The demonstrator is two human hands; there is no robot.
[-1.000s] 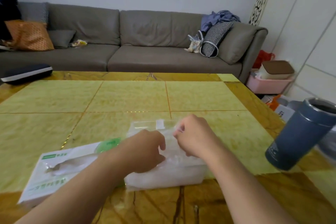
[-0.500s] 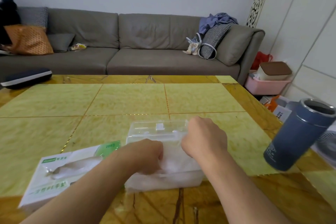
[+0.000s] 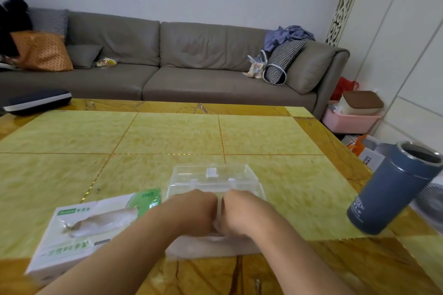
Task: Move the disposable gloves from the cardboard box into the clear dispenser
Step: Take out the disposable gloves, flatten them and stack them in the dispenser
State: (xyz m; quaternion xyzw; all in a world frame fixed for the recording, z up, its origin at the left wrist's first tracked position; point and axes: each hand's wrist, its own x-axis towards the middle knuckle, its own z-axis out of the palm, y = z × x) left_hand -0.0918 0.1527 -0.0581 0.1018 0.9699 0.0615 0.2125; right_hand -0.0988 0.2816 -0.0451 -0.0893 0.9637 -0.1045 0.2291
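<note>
both hands sit knuckle to knuckle over the clear dispenser (image 3: 215,189) at 6 o'clock on the table (image 3: 167,136). left hand (image 3: 191,211) and right hand (image 3: 242,213) are curled into fists, nearly touching, with a thin strip of white plastic showing between them; both press down into the disposable gloves (image 3: 217,225) packed inside the open-topped dispenser. whether the fingers actually pinch the plastic cannot be told, since they are tucked under and out of sight. the dispenser's transparent lid (image 3: 211,173) stands flipped open behind the hands, toward 12 o'clock. more white, filmy glove material fills the lower part of the dispenser, seen through its front wall below the wrists.

the cardboard box (image 3: 79,232), white with green print, lies flat just beside the dispenser at its 9 o'clock, partly under the left forearm; a wisp of glove sticks out of its top slot.

a blue tumbler (image 3: 393,189), lidless, stands at 3 o'clock near the table's right edge, well apart from the dispenser. a dark flat case (image 3: 38,102) rests at the table's far left corner, around 10 o'clock. a grey sofa (image 3: 179,64) with cushions runs along the wall at 12 o'clock, and a pink bin (image 3: 350,120) sits on the floor at 2 o'clock.
</note>
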